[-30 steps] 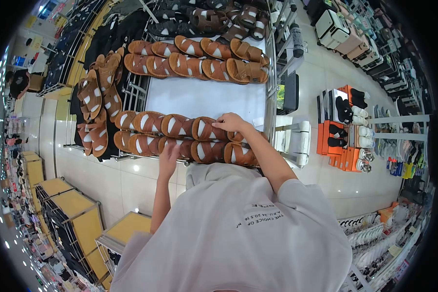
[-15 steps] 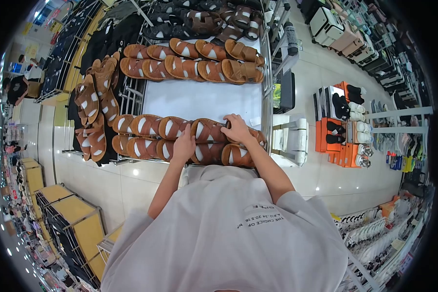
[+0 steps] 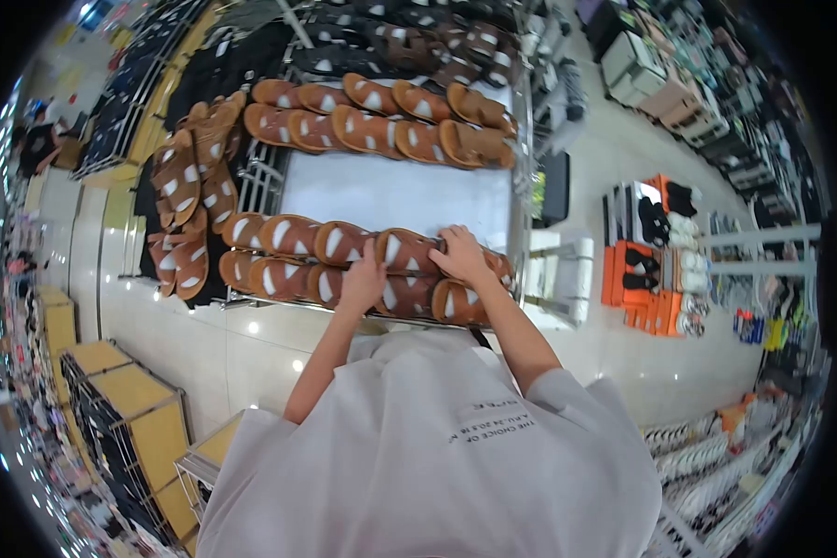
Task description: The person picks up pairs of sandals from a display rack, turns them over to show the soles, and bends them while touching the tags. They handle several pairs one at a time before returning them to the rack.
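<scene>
A brown sandal (image 3: 407, 249) with crossed straps and white filling showing between them lies in the near rows on the display table. My left hand (image 3: 366, 281) is at its left end, fingers together against the edge. At the right end, my right hand (image 3: 461, 256) curls its fingers over the sandal, so it sits between both hands. Similar brown sandals (image 3: 288, 235) continue the row to the left. Another brown sandal (image 3: 459, 301) lies below my right hand. The undersides of my fingers are hidden.
Across the white tabletop (image 3: 391, 195) are two more rows of brown sandals (image 3: 367, 128), with dark sandals (image 3: 418, 46) behind. Further sandals (image 3: 191, 181) sit on black cloth at left. Orange shoe boxes (image 3: 628, 288) stand on the floor at right; a person (image 3: 39, 144) is far left.
The whole view has shifted and blurred slightly, with the table now a little further right. Both hands stay at the same sandal; my right fingers have shifted slightly over its end.
</scene>
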{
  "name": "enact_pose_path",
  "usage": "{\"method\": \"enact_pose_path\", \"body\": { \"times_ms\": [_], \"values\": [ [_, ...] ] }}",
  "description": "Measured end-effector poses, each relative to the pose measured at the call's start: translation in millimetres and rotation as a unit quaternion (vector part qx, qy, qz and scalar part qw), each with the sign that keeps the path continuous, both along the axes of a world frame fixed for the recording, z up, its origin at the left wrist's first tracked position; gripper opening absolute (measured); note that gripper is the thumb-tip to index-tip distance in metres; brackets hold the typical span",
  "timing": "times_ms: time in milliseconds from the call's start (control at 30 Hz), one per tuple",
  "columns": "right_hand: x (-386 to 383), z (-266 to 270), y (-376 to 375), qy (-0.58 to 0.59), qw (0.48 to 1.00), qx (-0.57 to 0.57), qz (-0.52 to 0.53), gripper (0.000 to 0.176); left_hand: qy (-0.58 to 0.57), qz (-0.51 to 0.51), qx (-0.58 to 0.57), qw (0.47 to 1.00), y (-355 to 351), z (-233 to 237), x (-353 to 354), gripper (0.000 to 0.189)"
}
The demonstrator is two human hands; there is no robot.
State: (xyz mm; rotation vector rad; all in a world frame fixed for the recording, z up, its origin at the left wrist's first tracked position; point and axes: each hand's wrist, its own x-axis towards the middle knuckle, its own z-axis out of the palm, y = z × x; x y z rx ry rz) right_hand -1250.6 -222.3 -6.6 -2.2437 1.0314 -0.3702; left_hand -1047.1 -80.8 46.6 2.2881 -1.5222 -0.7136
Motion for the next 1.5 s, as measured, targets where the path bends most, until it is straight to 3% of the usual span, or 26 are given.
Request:
{"method": "enact_pose_path", "body": {
  "times_ms": [300,400,433,500,633,800,1000,1100,1267,1367,1400,1467,1500],
  "values": [
    [23,42,-12,-0.018,0.999,-0.051,0.003,0.046,0.119,0.03,-0.047,0.991,5,23,14,0.066],
    [55,51,-17,-0.028,0.998,-0.053,0.033,0.04,0.151,0.029,-0.145,0.977,27,22,32,0.061],
    [66,50,-17,-0.033,0.998,-0.028,0.036,0.039,0.168,0.035,-0.125,0.977,36,26,42,0.054],
    [89,45,-16,-0.042,0.998,0.022,0.037,0.038,0.237,0.073,-0.119,0.961,60,35,69,0.044],
    [126,38,-9,-0.032,0.999,0.025,0.008,0.035,0.232,0.192,-0.188,0.935,122,53,142,0.025],
    [173,56,9,-0.001,0.999,-0.03,-0.017,0.029,0.187,0.355,-0.218,0.889,203,49,257,0.022],
    [235,88,37,-0.05,0.991,-0.125,-0.016,0.025,0.117,0.323,-0.277,0.897,178,104,366,0.02],
    [239,106,59,-0.092,0.984,-0.139,-0.061,0.024,-0.011,0.206,-0.301,0.931,141,118,424,0.021],
    [188,119,105,-0.056,0.966,-0.16,-0.196,0.019,-0.079,0.18,-0.285,0.938,92,115,493,0.027],
    [121,101,135,-0.024,0.941,-0.166,-0.293,0.017,-0.097,0.17,-0.283,0.939,70,96,517,0.035],
    [103,99,149,0.02,0.919,-0.179,-0.35,0.019,-0.094,0.171,-0.286,0.938,63,93,522,0.037],
    [77,85,178,-0.066,0.835,-0.095,-0.538,0.024,-0.099,0.177,-0.283,0.937,51,97,525,0.044],
    [61,75,192,-0.053,0.802,-0.09,-0.588,0.026,-0.102,0.18,-0.283,0.937,44,100,526,0.047]
  ]
}}
